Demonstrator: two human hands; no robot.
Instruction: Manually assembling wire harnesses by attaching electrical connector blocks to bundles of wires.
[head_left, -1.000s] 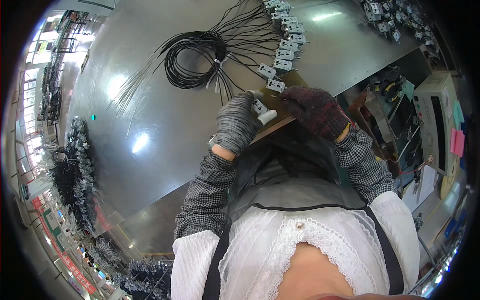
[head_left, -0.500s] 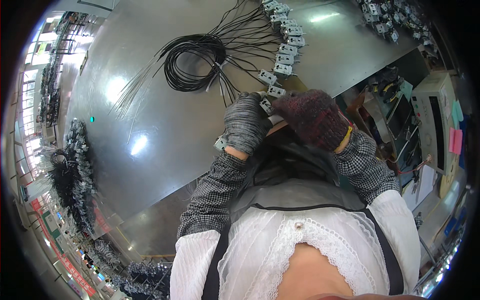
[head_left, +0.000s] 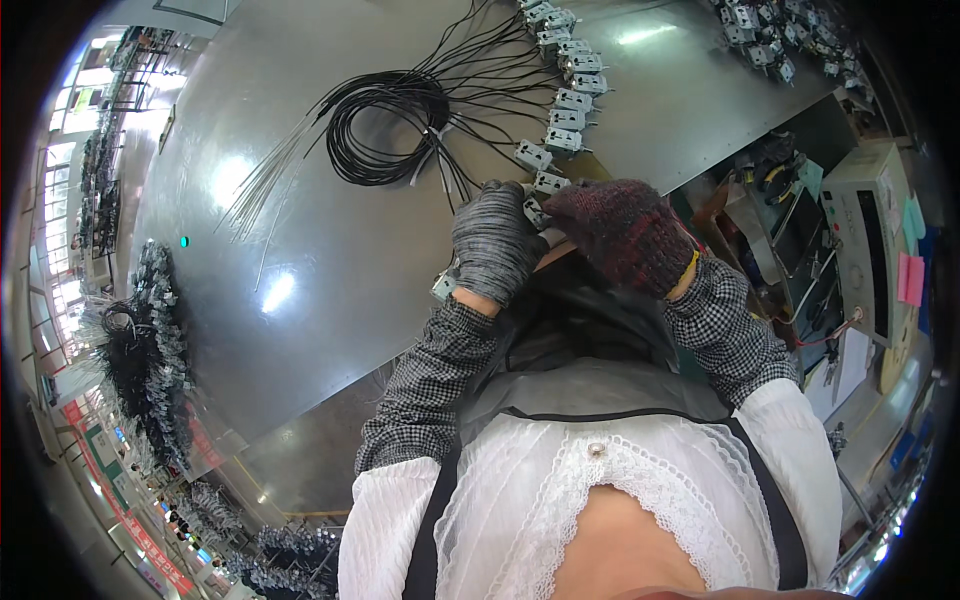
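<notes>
The small grey metal-and-plastic switch part (head_left: 537,212) is sitting right at the near edge of the bench, pinched between both hands: the left hand (head_left: 492,245) in a grey knit glove is curling round it from one side, and the right hand (head_left: 622,232) in a dark red-and-black knit glove is closing on it from the other. Thick gloves and a tiny part seem like a recipe for a slip (and right at the edge, so it'd probably be dropping toward the lap or floor). The thin black leads running off it to the coiled bundle of black wires (head_left: 392,128) could also be snagging and dragging the row of matching grey switch parts (head_left: 565,98) out of line.

The bench (head_left: 320,290) is a big sheet of dull shiny metal, catching glare from overhead lights. A beige machine (head_left: 868,240) is standing to the right, and more wired parts are piling up on a bench (head_left: 135,340) far left.
</notes>
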